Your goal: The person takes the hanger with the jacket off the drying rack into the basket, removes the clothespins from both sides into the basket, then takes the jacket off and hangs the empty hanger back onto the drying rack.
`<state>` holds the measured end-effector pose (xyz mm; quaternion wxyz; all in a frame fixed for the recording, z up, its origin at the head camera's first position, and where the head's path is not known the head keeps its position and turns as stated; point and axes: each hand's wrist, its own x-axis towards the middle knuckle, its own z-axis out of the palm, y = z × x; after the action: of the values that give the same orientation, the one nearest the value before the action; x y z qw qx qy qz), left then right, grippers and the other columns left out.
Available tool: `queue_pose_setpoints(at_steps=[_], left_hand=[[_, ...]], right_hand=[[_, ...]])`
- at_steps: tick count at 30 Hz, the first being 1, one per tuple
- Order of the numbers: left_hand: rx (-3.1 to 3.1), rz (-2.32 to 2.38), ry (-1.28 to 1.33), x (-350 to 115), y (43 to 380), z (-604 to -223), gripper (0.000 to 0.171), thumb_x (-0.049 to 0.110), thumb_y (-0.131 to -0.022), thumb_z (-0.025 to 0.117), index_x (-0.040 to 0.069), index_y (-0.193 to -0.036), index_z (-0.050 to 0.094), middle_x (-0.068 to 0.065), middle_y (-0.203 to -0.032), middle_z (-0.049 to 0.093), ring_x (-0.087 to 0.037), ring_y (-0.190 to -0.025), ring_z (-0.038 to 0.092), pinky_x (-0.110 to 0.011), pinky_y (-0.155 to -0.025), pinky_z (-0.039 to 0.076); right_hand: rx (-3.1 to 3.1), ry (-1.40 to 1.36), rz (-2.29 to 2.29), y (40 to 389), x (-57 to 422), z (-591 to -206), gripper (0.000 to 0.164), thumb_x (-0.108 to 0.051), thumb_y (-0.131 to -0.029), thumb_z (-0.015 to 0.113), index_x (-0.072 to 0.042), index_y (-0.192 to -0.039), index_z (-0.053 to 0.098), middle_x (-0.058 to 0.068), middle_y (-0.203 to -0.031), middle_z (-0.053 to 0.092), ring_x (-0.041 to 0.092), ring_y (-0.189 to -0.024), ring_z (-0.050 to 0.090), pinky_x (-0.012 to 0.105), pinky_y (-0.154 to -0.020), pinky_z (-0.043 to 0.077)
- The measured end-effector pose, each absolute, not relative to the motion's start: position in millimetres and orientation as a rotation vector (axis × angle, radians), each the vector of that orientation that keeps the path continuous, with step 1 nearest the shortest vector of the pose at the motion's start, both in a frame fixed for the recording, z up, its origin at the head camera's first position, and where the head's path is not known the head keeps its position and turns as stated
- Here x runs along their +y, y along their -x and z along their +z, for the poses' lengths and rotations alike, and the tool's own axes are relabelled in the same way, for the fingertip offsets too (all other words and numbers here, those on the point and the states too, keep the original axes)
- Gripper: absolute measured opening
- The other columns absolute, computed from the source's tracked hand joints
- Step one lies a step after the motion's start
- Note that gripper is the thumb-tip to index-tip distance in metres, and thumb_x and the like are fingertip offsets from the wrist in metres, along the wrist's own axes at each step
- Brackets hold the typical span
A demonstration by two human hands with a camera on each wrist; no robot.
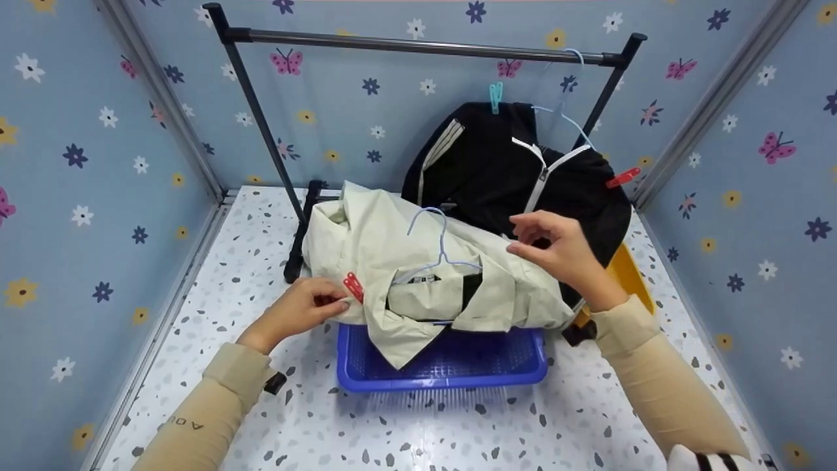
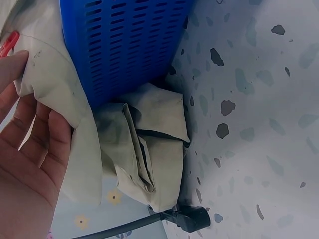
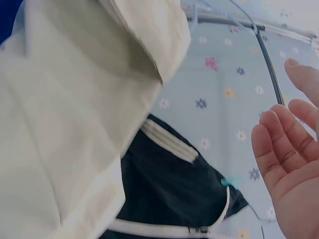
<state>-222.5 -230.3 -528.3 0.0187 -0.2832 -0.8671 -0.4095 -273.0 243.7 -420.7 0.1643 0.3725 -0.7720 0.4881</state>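
Draped across the blue basket (image 1: 441, 383), the pale jacket (image 1: 386, 239) should handle light, limp and prone to slipping, so lift by the neck of the hanger (image 1: 443, 247); the right grip (image 1: 562, 252) is parted and empty, while whether the left grip (image 1: 302, 309) pinches the jacket cannot be told.
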Motion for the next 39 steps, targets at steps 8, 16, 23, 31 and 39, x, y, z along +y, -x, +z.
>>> queue_pose_setpoints(at_steps=[8,16,23,31,39], left_hand=[[-2.714,-1.356,0.837,-234,222,-529,0.006,0.01,-0.098,0.08,0.008,-0.101,0.084,-0.005,-0.093,0.077,-0.005,-0.078,0.06,-0.023,-0.07,0.053],[-2.733,-1.37,0.794,-239,219,-530,0.004,0.009,-0.098,0.08,0.008,-0.099,0.084,-0.004,-0.09,0.076,-0.004,-0.073,0.061,-0.026,-0.067,0.055],[-2.728,-1.341,0.815,-242,219,-530,0.007,0.007,-0.098,0.078,0.009,-0.102,0.084,-0.002,-0.09,0.077,-0.002,-0.072,0.063,-0.027,-0.068,0.058],[-2.722,-1.347,0.828,-243,218,-531,0.007,0.007,-0.099,0.078,0.008,-0.102,0.084,-0.004,-0.09,0.077,-0.003,-0.072,0.063,-0.028,-0.067,0.058],[-2.68,-1.327,0.851,-243,219,-533,0.006,0.006,-0.099,0.078,0.009,-0.1,0.084,-0.004,-0.087,0.075,-0.003,-0.073,0.061,-0.024,-0.066,0.054]], right_hand=[[-2.229,-1.141,1.37,271,212,-425,0.041,0.013,-0.079,0.09,0.008,-0.118,0.076,0.02,-0.094,0.073,0.012,-0.083,0.071,0.016,-0.081,0.059],[-2.203,-1.285,1.319,270,182,-426,0.039,0.007,-0.081,0.091,0.006,-0.117,0.077,0.019,-0.094,0.075,0.029,-0.08,0.073,0.019,-0.081,0.06],[-2.186,-1.391,1.289,265,159,-426,0.039,0.004,-0.082,0.091,0.005,-0.118,0.076,0.018,-0.094,0.076,0.03,-0.082,0.074,0.027,-0.079,0.063],[-2.243,-1.471,1.275,257,134,-426,0.038,-0.003,-0.086,0.091,0.005,-0.121,0.076,0.017,-0.1,0.078,0.031,-0.088,0.076,0.038,-0.083,0.066],[-2.277,-1.547,1.223,255,108,-426,0.037,-0.009,-0.089,0.09,0.004,-0.121,0.076,0.019,-0.104,0.08,0.031,-0.095,0.077,0.042,-0.088,0.065]])
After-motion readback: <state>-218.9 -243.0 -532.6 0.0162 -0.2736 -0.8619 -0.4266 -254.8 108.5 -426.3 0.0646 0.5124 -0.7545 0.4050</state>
